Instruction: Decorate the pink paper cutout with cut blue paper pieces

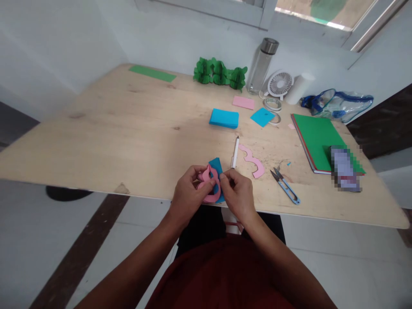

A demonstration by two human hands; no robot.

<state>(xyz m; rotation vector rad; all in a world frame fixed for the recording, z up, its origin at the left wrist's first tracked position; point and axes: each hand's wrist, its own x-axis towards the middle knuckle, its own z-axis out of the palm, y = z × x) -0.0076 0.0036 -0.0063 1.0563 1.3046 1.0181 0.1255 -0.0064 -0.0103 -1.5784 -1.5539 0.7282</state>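
Near the table's front edge, my left hand (193, 189) is closed on a pink paper cutout (212, 195) with curved, looped edges. Behind that cutout lies a piece of blue paper (215, 165), partly covered by it. My right hand (238, 193) pinches the right side of the blue paper between thumb and fingers. Just beyond the right hand is a white pen (235, 152). A wavy pink paper strip (254, 162) rests to the right of the pen. Blue-handled thread snips (286, 186) lie farther right, blades pointing away from me.
A blue paper stack (224, 118), a blue sheet (262, 116) and a pink sheet (243, 102) lie mid-table. Behind stand green paper decorations (219, 73), a glass bottle (260, 68) and a small fan (280, 84). At right are a green book (322, 137) and a phone (344, 167).
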